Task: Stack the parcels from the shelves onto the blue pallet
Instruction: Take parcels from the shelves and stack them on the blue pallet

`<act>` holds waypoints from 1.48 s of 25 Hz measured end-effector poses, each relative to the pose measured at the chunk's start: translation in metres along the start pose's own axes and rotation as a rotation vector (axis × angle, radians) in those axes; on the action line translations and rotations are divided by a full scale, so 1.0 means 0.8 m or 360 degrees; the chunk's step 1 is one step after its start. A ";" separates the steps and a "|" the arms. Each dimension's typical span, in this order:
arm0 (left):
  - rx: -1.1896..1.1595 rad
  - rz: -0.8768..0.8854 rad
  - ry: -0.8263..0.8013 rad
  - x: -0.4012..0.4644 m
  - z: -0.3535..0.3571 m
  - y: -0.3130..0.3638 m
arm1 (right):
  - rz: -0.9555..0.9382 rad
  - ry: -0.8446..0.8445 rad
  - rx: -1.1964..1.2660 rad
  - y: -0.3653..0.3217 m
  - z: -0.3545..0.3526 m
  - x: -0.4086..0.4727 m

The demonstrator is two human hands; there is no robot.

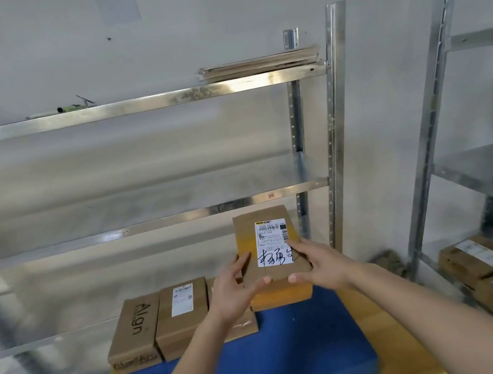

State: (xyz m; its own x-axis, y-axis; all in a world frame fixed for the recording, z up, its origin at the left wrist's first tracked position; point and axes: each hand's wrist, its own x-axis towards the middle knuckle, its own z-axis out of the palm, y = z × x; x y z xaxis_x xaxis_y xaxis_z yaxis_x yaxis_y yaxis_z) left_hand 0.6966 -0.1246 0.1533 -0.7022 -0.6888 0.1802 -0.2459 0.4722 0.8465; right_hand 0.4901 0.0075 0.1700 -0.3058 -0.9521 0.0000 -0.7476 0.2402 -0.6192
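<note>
Parcel [270, 255] held above pallet [268, 357] far edge, right of three laid parcels [179, 317]. Left hand [235, 291] and right hand [322, 267] clamp near end, thumbs on top. Likely light, stiff cardboard; taped faces maybe slick; side hold suits.

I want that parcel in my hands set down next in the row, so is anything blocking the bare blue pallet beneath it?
Nothing visible: both hands hold the labelled parcel over bare blue pallet, right of the parcel row.
</note>
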 end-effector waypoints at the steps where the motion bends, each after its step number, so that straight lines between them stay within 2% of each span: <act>1: 0.0009 -0.0034 -0.0003 0.009 0.009 -0.005 | 0.0004 -0.0029 0.0008 0.013 0.001 0.011; 8: -0.0056 -0.0282 -0.0001 0.062 0.089 -0.066 | -0.0016 -0.0255 0.0067 0.119 0.024 0.079; 19: -0.0014 -0.0570 -0.0161 0.088 0.169 -0.229 | 0.0123 -0.0444 0.0248 0.245 0.147 0.129; 29: 0.0041 -0.0594 -0.0196 0.095 0.203 -0.322 | 0.0158 -0.0388 0.0215 0.290 0.238 0.147; 32: 0.0048 -0.0560 -0.0145 0.099 0.209 -0.331 | 0.0159 -0.0341 0.0221 0.299 0.248 0.156; 37: 0.0289 -0.0486 -0.0063 0.110 0.201 -0.331 | 0.0156 -0.0360 0.0187 0.300 0.244 0.175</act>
State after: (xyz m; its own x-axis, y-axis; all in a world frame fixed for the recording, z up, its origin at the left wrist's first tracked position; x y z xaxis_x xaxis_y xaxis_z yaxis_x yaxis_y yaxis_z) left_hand 0.5927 -0.2219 -0.1357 -0.6023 -0.7932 -0.0899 -0.5608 0.3403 0.7548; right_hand 0.3830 -0.1052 -0.1316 -0.2240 -0.9466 -0.2319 -0.6434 0.3224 -0.6943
